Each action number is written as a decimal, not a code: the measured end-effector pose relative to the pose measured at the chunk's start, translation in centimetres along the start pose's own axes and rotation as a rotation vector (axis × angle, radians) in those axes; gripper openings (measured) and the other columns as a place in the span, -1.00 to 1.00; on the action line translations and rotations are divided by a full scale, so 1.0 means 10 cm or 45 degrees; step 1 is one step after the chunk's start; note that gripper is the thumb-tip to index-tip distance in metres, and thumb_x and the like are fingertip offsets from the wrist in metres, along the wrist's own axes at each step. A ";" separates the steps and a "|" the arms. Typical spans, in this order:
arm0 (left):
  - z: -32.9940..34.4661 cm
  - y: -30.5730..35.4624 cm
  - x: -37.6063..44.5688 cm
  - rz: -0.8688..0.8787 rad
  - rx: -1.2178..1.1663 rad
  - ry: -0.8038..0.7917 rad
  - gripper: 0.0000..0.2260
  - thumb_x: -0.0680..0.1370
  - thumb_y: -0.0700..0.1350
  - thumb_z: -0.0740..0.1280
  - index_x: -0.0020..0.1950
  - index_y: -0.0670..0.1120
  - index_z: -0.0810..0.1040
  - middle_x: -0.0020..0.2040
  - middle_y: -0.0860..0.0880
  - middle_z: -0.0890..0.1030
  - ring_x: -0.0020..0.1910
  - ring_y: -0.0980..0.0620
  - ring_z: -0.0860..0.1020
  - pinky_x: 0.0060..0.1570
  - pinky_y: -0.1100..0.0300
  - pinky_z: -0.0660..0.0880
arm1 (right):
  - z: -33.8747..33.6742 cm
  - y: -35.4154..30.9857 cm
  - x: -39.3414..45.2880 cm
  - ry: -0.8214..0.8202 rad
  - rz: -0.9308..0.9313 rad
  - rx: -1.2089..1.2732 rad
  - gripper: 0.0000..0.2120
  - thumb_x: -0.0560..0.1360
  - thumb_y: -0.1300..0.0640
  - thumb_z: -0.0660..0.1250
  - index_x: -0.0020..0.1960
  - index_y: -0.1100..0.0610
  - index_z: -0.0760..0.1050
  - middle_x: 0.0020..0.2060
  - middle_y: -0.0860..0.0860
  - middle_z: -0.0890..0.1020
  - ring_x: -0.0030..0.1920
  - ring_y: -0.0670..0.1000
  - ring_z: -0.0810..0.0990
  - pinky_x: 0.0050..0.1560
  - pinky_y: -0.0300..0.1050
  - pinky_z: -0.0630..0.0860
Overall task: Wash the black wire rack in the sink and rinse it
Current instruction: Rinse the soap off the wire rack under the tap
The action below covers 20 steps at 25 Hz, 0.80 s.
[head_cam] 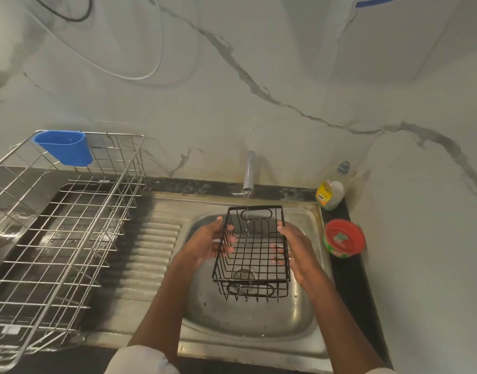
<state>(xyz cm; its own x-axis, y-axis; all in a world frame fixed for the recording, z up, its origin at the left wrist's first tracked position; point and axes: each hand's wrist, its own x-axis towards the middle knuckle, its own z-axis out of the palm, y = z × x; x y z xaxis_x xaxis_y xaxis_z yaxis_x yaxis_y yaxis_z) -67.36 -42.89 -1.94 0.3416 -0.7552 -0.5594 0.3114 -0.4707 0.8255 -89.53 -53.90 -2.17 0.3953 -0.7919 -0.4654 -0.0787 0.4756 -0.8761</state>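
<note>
I hold the black wire rack (255,265), a basket with oval handle cut-outs at both ends, level above the steel sink (202,306). My left hand (207,242) grips its left side, thumb on the rim and fingers curled under the mesh. My right hand (295,248) grips the right side the same way. A thin stream of water falls from the grey tap (248,172) onto the rack's far end.
A large steel dish rack (56,233) with a blue plastic cup holder (63,147) stands on the drainboard to the left. A dish soap bottle (330,191) and a red-lidded green tub (344,238) sit on the dark counter at right. The marble wall rises behind.
</note>
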 end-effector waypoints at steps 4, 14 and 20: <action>-0.12 0.01 -0.01 0.038 -0.092 0.047 -0.56 0.76 0.13 0.18 0.32 -0.17 0.64 0.07 -0.24 0.72 -0.13 -0.06 0.67 -0.03 0.02 0.57 | 0.11 0.01 0.08 0.010 0.033 0.043 -0.51 0.40 -0.25 0.53 0.26 -0.10 0.62 0.25 0.06 0.67 0.17 0.19 0.69 0.13 0.36 0.64; -0.25 0.03 -0.16 0.072 -0.150 0.113 -0.58 0.73 0.14 0.22 0.33 -0.16 0.63 0.03 -0.16 0.72 -0.09 -0.03 0.63 0.06 0.02 0.53 | 0.28 0.05 0.08 -0.032 0.099 0.116 -0.65 0.55 -0.10 0.46 0.21 0.09 0.62 -0.07 0.10 0.75 0.08 0.26 0.73 0.06 0.38 0.65; -0.36 0.07 -0.18 0.119 -0.179 0.157 -0.55 0.72 0.17 0.24 0.32 -0.16 0.65 0.05 -0.15 0.73 -0.03 -0.08 0.62 0.17 -0.05 0.51 | 0.41 -0.02 0.16 -0.129 0.082 0.106 -0.65 0.55 -0.15 0.45 0.18 0.07 0.67 0.05 0.17 0.75 0.11 0.27 0.72 0.11 0.39 0.63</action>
<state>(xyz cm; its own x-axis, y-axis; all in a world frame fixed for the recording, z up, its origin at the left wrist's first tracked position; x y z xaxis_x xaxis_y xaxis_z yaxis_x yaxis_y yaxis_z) -64.61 -40.19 -0.62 0.4779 -0.7272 -0.4928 0.3912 -0.3261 0.8606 -85.13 -53.73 -2.24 0.4826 -0.7181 -0.5015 -0.0325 0.5575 -0.8296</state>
